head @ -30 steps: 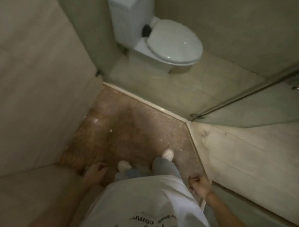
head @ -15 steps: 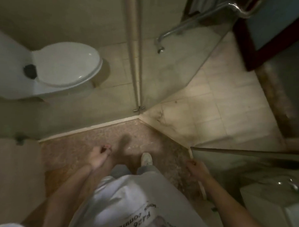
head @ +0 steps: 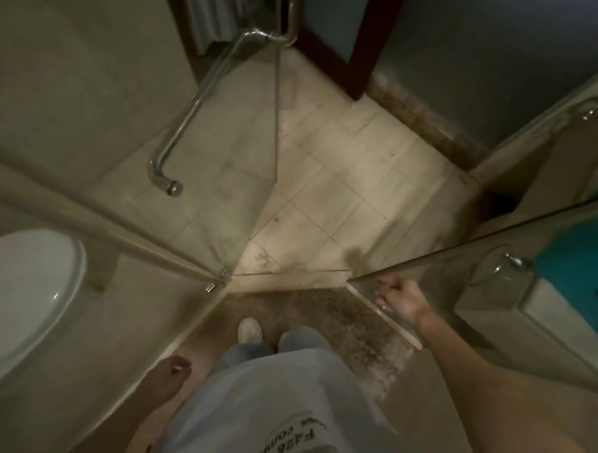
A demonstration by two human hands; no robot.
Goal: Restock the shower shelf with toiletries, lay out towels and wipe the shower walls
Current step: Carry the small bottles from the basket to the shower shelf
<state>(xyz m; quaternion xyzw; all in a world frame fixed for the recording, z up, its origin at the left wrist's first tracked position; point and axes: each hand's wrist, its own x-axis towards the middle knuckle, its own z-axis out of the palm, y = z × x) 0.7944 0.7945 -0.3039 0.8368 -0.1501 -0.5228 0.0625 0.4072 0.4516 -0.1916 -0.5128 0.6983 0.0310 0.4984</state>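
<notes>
I stand on the brown speckled shower floor, looking down at my shoes. My right hand reaches forward with curled fingers beside the lower corner of the fixed glass panel. It holds nothing that I can see, and I cannot tell whether it touches the glass. My left hand hangs by my hip, loosely curled and empty. No toiletries or shelf are in view.
The glass shower door with its chrome handle stands swung outward over the pale tiled floor. A white toilet sits left behind glass. A teal item and a tap lie right. A dark door frame is ahead.
My view has swung right from the toilet toward the shower opening. My right hand has risen forward to the glass panel's corner. My left hand has dropped back to my side.
</notes>
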